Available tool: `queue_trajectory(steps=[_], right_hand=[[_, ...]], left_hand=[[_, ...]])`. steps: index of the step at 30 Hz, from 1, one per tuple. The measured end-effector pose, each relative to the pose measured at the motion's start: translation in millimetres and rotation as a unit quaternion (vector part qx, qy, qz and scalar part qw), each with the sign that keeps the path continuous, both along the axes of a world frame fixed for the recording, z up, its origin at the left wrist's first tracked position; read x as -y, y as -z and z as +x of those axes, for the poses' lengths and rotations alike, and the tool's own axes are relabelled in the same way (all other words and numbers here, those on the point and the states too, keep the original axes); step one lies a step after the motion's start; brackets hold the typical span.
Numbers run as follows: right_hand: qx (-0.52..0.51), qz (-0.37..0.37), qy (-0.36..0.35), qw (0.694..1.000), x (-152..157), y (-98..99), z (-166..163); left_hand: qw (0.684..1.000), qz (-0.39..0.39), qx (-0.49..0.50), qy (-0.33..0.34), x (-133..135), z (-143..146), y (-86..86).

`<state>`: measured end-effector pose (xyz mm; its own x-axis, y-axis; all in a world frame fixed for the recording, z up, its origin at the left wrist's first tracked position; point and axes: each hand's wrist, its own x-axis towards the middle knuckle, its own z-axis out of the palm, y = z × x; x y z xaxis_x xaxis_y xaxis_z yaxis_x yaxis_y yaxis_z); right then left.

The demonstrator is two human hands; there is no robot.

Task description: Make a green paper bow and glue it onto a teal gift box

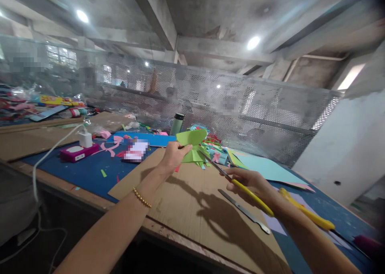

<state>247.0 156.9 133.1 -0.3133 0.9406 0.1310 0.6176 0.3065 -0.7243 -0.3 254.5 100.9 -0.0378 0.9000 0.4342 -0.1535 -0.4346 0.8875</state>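
Observation:
My left hand [175, 157], a gold bead bracelet at its wrist, pinches a piece of light green paper [192, 137] between thumb and fingers. The paper is raised above a brown cardboard sheet [177, 197], and its lower edge looks cut into strips. In my right hand [248, 181] is a pair of scissors [248, 193] with yellow handles, its blades pointing up and left. The blade tips reach the right side of the green paper; whether they are cutting it I cannot tell. Beneath the right hand, a flat metal blade-like tool [243, 211] lies on the cardboard.
A yellow tool with a dark cord [309, 214] lies right of my forearm. Pale blue paper sheets [264, 167] lie behind it. A green bottle [177, 124] and paper scraps stand beyond my hands. Left are a phone [136, 151] and a purple box [78, 151] with a white plug and cable.

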Motion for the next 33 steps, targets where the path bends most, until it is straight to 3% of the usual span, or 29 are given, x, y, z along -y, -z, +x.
queue_trajectory(steps=[20, 26, 33], right_hand=[[0.017, 0.001, -0.014, 1.0, 4.3, -2.2, 2.7], [0.016, 0.018, -0.009, 1.0, 6.0, -4.4, -0.5], [0.029, -0.019, 0.0, 0.999, 12.3, -13.6, -2.3]], left_hand=[[0.996, -0.018, -0.004, 0.092, 4.7, 1.5, -0.5], [0.996, -0.018, -0.022, 0.083, 6.8, 0.6, -0.7], [0.994, -0.032, -0.034, 0.096, 13.8, -0.4, -5.6]])
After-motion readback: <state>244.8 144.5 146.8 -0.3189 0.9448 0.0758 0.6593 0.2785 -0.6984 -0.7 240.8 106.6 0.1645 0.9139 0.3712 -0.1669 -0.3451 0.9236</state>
